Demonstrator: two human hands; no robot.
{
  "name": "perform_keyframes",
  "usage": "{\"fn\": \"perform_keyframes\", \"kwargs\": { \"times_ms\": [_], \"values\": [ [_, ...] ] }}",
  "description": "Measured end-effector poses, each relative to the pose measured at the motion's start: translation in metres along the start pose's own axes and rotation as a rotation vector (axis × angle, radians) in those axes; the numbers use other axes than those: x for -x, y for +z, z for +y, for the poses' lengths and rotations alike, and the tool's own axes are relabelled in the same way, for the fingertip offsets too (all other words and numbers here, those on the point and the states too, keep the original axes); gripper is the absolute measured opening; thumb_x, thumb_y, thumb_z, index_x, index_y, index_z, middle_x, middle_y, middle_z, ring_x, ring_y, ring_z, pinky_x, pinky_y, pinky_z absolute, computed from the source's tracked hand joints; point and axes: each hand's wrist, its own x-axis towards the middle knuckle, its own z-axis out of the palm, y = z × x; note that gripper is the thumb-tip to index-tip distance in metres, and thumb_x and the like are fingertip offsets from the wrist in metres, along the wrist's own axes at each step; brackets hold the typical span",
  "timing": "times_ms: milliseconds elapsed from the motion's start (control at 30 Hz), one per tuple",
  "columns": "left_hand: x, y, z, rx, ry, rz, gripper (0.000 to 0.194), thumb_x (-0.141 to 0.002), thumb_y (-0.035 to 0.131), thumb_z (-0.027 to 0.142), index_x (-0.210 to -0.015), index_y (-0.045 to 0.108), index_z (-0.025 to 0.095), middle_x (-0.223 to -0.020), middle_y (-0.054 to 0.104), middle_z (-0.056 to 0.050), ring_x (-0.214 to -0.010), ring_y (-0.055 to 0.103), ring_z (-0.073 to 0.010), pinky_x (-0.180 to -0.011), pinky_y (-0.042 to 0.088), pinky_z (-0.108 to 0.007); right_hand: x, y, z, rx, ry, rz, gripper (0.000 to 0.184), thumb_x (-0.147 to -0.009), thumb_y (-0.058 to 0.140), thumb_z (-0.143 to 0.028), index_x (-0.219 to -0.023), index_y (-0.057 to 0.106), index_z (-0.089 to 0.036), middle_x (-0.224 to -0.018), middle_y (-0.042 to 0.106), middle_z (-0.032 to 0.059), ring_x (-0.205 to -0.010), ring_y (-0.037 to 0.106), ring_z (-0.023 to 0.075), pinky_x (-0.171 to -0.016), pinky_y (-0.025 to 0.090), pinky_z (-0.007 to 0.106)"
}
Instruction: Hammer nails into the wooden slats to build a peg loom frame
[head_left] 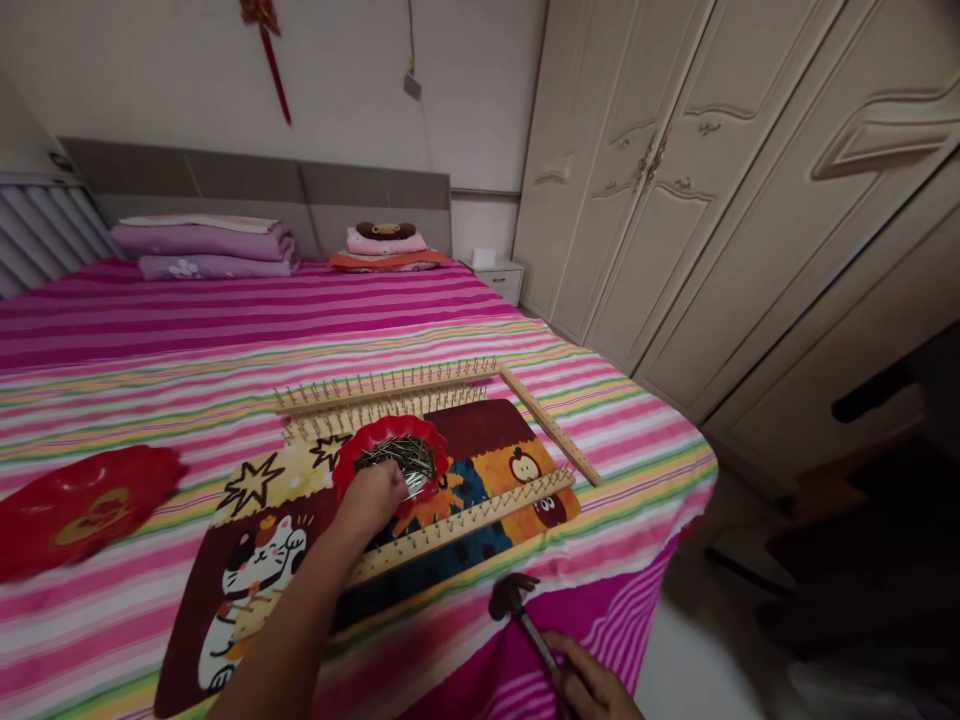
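Observation:
My left hand [381, 492] reaches over the near rim of a scalloped red bowl [346, 468], its fingers curled down at the contents. Loose nails [411, 456] fill that bowl; whatever the fingertips pinch is hidden. In my right hand [589, 682], low in the view, is the handle of a claw hammer [510, 596], its head resting over the bedspread. Between the hands runs a wooden strip [457, 522] with a row of nails standing up from it. Farther back, more nail-studded wooden strips [390, 384] lie behind the bowl, and a wooden bar [547, 425] slants at their right end.
A cartoon-printed mat [187, 610] lies under the bowl and strips on the striped bed [645, 440]. To the left sits a red tray [90, 510]. Folded bedding [210, 246] is stacked by the headboard. A wardrobe [675, 200] stands along the right side.

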Motion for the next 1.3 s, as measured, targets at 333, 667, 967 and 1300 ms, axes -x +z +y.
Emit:
{"fn": "perform_keyframes", "kwargs": {
  "times_ms": [333, 667, 967, 1300],
  "values": [
    [0.097, -0.007, -0.033, 0.848, -0.308, 0.184, 0.042, -0.05, 0.068, 0.052, -0.076, 0.067, 0.019, -0.074, 0.071, -0.002, -0.07, 0.065, -0.0184, -0.064, 0.052, -0.028, 0.009, 0.007, -0.01, -0.037, 0.077, 0.045, 0.069, -0.071, 0.046, -0.064, -0.12, 0.047, -0.016, -0.039, 0.029, -0.0144, -0.03, 0.024, 0.0066, -0.031, 0.012, 0.016],
    [0.11, 0.055, -0.039, 0.673, -0.456, 0.312, 0.038, -0.064, 0.056, 0.052, -0.087, 0.067, 0.024, -0.086, 0.072, -0.001, -0.076, 0.066, -0.0201, -0.076, 0.049, -0.032, 0.016, 0.009, -0.02, -0.015, 0.073, 0.034, 0.058, -0.077, 0.047, -0.053, -0.121, 0.05, -0.015, -0.039, 0.029, -0.0144, -0.029, 0.023, 0.006, -0.03, 0.015, 0.015],
    [0.105, 0.063, -0.033, 0.473, -0.326, 0.408, 0.029, -0.069, 0.051, 0.045, -0.081, 0.067, 0.024, -0.087, 0.071, -0.002, -0.084, 0.064, -0.0195, -0.082, 0.046, -0.03, 0.021, 0.011, -0.027, -0.015, 0.035, 0.052, 0.054, -0.077, 0.047, -0.053, -0.117, 0.053, -0.017, -0.042, 0.026, -0.0138, -0.033, 0.024, 0.0073, -0.033, 0.014, 0.016],
    [0.101, 0.075, -0.043, 0.313, -0.058, 0.486, 0.025, -0.077, 0.046, 0.038, -0.079, 0.064, 0.022, -0.081, 0.069, -0.003, -0.079, 0.064, -0.0177, -0.075, 0.048, -0.029, 0.031, 0.026, -0.059, 0.067, -0.142, -0.02, 0.053, -0.082, 0.045, -0.056, -0.119, 0.055, -0.019, -0.052, 0.03, -0.0088, -0.042, 0.025, 0.0087, -0.037, 0.016, 0.02]
  ]
}}
